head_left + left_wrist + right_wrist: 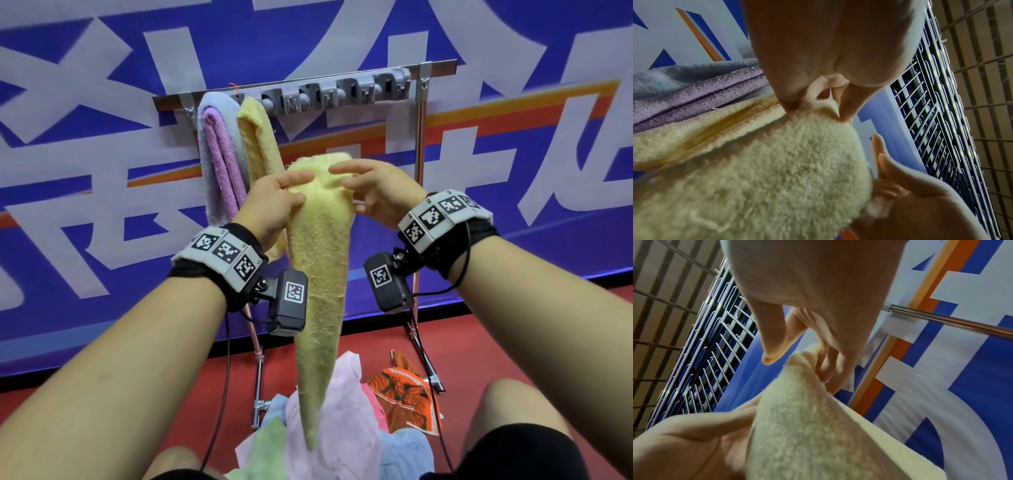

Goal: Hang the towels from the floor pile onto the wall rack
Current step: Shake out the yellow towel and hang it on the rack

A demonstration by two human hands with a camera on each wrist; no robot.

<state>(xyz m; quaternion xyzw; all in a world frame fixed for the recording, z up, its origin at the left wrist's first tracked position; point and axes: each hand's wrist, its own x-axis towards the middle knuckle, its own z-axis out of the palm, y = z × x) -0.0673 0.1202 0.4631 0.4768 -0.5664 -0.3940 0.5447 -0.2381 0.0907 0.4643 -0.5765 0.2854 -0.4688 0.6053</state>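
A pale yellow-green towel (pixel 320 260) hangs in a long taper from both my hands, its tip just above the floor pile (pixel 342 421). My left hand (pixel 291 190) grips the towel's upper left edge between thumb and fingers. My right hand (pixel 349 178) holds the upper right, index finger over the top and thumb at the edge. The left wrist view has the towel (pixel 777 170) pinched by my left hand (pixel 818 100). In the right wrist view my right hand (pixel 818 360) curls loosely about the towel's tip (pixel 807 426). Above is the rack (pixel 308 84) with grey clips (pixel 342 92).
A lavender and pale blue towel (pixel 219 154) and a yellow towel (pixel 257 137) hang at the rack's left end; the clips to their right are bare. The rack's metal post (pixel 419 205) stands on the red floor. An orange patterned cloth (pixel 400 394) lies in the pile.
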